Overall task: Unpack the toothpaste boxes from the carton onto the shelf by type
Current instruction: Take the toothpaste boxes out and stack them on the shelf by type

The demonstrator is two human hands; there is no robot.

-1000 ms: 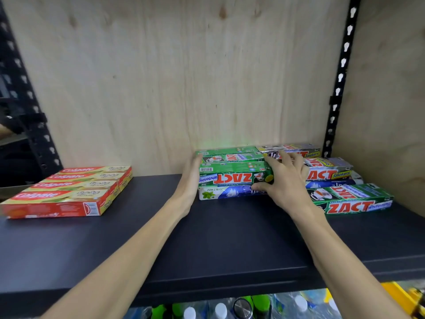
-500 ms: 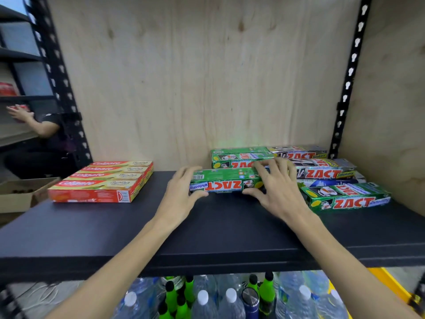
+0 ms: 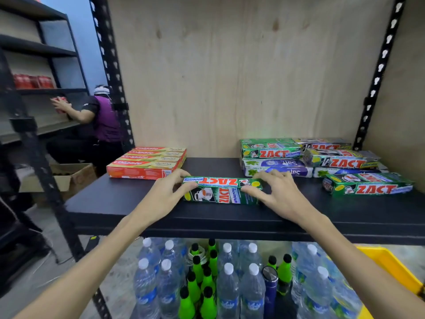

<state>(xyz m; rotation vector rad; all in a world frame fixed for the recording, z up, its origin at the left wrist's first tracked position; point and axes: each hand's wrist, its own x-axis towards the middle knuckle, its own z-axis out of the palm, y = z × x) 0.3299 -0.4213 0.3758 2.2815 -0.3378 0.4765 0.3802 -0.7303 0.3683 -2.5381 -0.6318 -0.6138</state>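
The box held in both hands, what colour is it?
Green box with red lettering and a white-blue strip; the head view shows it.

Below: clear water bottles, green bottles. Far left: person in purple at red cans.

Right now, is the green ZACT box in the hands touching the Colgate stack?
Apart. The head view shows bare dark shelf between the green ZACT box, held by both hands, and the Colgate stack.
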